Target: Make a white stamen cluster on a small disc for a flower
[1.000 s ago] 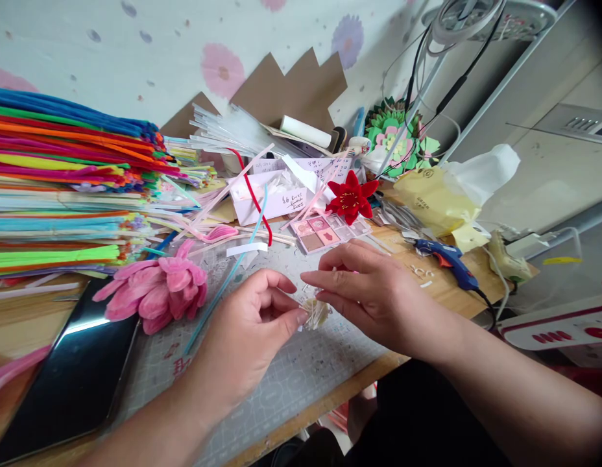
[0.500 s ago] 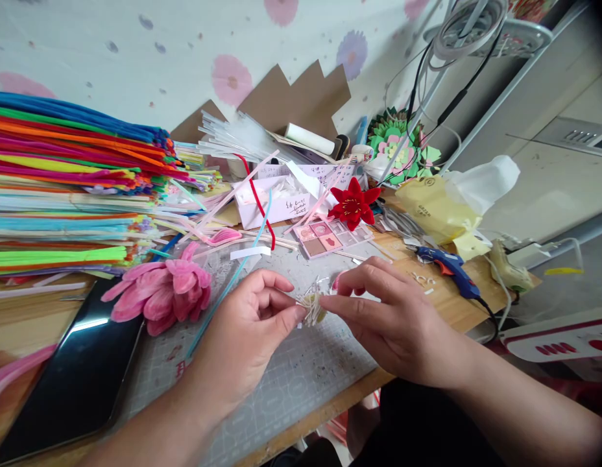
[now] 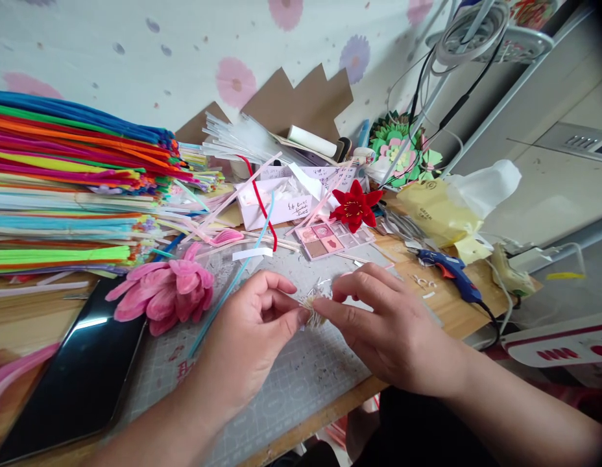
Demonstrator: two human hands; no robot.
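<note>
A small tuft of cream and whitish strands (image 3: 316, 314), like flower stamens, is between my hands above the grey cutting mat (image 3: 291, 389). My left hand (image 3: 259, 318) pinches its left side between thumb and bent fingers. From the right, my right hand (image 3: 383, 318) has its index fingertip pressed against the strands, its other fingers curled and its thumb mostly hidden. The tuft's underside is covered by the fingers. A fluffy pink flower (image 3: 165, 292) lies left of my left hand. Beyond the hands sit a red flower (image 3: 355, 205) and a makeup palette (image 3: 325, 243).
Stacked coloured pipe cleaners (image 3: 77, 162) fill the left side, above a black tablet-like slab (image 3: 62, 383). At the right lie a blue glue gun (image 3: 449, 269) and a yellow tissue pack (image 3: 440, 211). A white box (image 3: 276, 207) stands at the back. A light-blue pipe cleaner (image 3: 228, 292) crosses the mat.
My right index fingertip has shifted slightly left over the tuft, and the strands sit a little differently. The whole view has moved slightly. Both hands stay at the tuft.
</note>
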